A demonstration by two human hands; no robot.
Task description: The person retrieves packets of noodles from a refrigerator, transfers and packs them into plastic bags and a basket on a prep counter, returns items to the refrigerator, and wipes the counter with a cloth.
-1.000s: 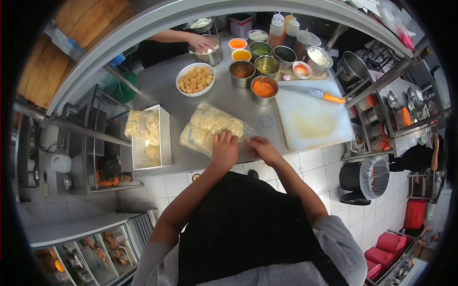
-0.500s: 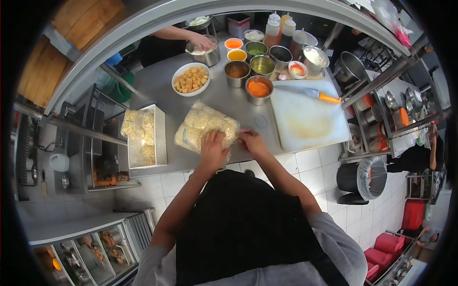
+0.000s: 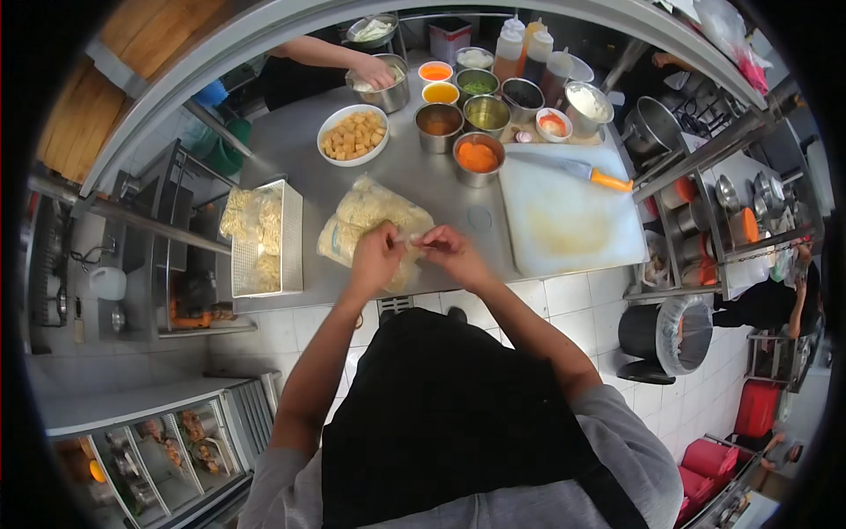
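A clear plastic bag of pale noodles lies on the steel table. My left hand is closed on the gathered plastic at the bag's near right side. Close beside it, my right hand pinches the end of the same plastic. To the left, a white perforated basket holds more bagged noodles. Behind the bag stands a white bowl of golden cubes.
A white cutting board at the right bears an orange-handled knife. Metal containers, including one with orange contents, and squeeze bottles stand at the back. A co-worker's hand reaches into a metal pot.
My left hand has gone from lying on the bag to gripping its plastic. Both hands have come closer together at the bag's end. The camera view has shifted slightly.
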